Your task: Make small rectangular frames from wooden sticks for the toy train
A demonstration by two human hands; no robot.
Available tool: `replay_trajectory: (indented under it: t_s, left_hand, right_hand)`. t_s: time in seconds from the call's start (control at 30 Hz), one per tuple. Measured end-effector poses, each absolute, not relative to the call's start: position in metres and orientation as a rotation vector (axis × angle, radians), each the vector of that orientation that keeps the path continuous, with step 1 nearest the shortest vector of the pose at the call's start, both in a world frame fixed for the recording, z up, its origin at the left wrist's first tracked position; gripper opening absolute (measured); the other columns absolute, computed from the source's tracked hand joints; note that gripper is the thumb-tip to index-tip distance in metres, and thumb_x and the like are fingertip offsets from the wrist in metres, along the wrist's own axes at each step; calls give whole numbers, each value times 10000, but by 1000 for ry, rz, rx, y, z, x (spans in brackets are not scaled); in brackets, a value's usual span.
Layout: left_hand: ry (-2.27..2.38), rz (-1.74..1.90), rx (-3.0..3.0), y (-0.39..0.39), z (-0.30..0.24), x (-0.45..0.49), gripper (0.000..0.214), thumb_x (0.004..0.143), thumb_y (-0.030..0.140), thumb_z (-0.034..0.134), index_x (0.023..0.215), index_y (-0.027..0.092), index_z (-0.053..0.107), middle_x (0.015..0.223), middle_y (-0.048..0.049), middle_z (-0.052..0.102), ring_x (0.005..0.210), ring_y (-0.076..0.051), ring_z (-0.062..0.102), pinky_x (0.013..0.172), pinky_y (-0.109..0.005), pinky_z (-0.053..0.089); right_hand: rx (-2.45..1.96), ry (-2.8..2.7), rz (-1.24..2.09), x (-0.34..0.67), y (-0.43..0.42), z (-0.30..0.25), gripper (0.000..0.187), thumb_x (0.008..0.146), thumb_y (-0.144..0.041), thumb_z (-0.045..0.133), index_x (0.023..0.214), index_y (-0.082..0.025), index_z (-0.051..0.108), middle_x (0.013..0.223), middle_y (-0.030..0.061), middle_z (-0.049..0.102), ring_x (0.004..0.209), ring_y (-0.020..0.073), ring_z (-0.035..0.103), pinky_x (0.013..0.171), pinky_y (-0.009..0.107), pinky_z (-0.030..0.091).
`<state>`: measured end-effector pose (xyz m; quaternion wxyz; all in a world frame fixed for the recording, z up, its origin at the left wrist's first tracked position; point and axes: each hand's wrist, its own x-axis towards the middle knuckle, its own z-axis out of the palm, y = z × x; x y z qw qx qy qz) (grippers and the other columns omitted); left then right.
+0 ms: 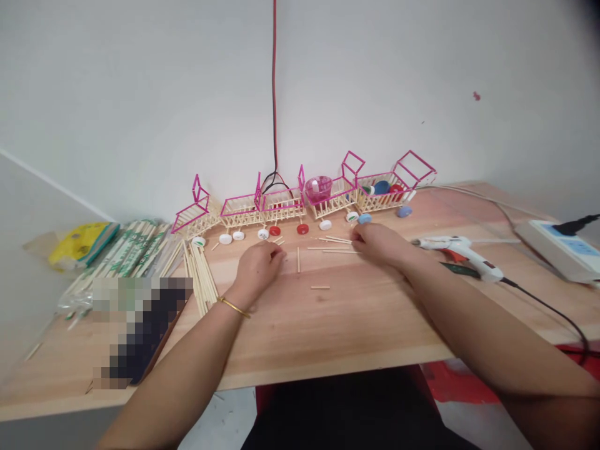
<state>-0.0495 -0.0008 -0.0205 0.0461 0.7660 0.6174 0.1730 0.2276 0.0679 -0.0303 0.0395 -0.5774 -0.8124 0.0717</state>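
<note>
My left hand [257, 265] rests on the wooden table [328, 325] with its fingers curled near some short wooden sticks [298, 259]; what it holds, if anything, I cannot make out. My right hand [380, 244] lies knuckles up, fingers curled at the ends of several longer sticks [335, 245]. Behind both hands stands a row of small stick carts [281, 206] with pink frames and bottle-cap wheels [274, 230], lined along the wall.
A white glue gun [462, 253] with a black cord lies right of my right hand. A power strip [560, 250] sits at the far right. Loose sticks [201, 278], packets of chopsticks [126, 250] and a yellow pack [82, 242] lie left. A red and black cable [274, 94] hangs down the wall.
</note>
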Motion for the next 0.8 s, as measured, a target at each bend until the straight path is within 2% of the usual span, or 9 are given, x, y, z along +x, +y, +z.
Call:
replay_trajectory:
  t_s: [0.2, 0.33, 0.43, 0.53, 0.63, 0.7, 0.8]
  left_hand:
    - [1877, 164, 2284, 1, -15, -17, 290, 778, 437, 536, 733, 179, 661, 755, -74, 671, 724, -203, 593, 622, -282, 400]
    - [1936, 125, 2290, 5, -21, -7, 214, 770, 288, 505, 741, 150, 666, 777, -113, 671, 747, -215, 604, 634, -287, 416]
    - [1873, 297, 2255, 6, -26, -10, 170, 736, 211, 502, 702, 151, 657, 723, -87, 662, 689, -183, 589, 625, -270, 416]
    - [1693, 629, 2062, 7, -28, -17, 126, 717, 208, 526, 687, 152, 635, 668, -34, 637, 614, -131, 553, 579, -234, 404]
    - [1436, 879, 1750, 7, -27, -19, 161, 717, 231, 561, 821, 133, 635, 688, -15, 631, 564, -95, 530, 540, -211, 399]
    - [1267, 935, 1680, 6, -26, -16, 234, 731, 234, 572, 927, 125, 639, 702, -14, 631, 561, -85, 519, 539, -207, 394]
    - [1153, 918, 1811, 3, -25, -9, 189, 760, 239, 569, 874, 137, 681, 697, -16, 627, 605, -90, 514, 574, -212, 387]
  right_hand:
    - [-1664, -2531, 252, 228, 66, -27, 175, 794, -183, 438, 863, -157, 597, 842, 103, 654, 726, 193, 558, 606, 270, 347]
    - [-1360, -2498, 316, 230, 57, -14, 145, 806, -200, 440, 869, -162, 565, 832, 80, 618, 714, 168, 527, 633, 257, 371]
    - [-1199, -2446, 486, 230, 50, -7, 166, 833, -264, 433, 871, -175, 568, 760, 39, 591, 658, 146, 505, 608, 248, 376]
    - [-1133, -2411, 646, 229, 45, -5, 220, 835, -345, 455, 872, -185, 602, 709, 12, 565, 630, 132, 490, 590, 244, 376]
    - [-1133, -2321, 824, 224, 44, -7, 214, 810, -382, 501, 837, -200, 609, 634, -19, 512, 579, 115, 455, 541, 233, 353]
    - [-1102, -2241, 934, 219, 42, -10, 207, 797, -398, 525, 823, -208, 603, 622, -28, 494, 560, 107, 435, 515, 230, 335]
    - [-1066, -2122, 1023, 210, 39, -14, 224, 780, -425, 555, 828, -210, 598, 600, -36, 470, 528, 98, 403, 475, 229, 295]
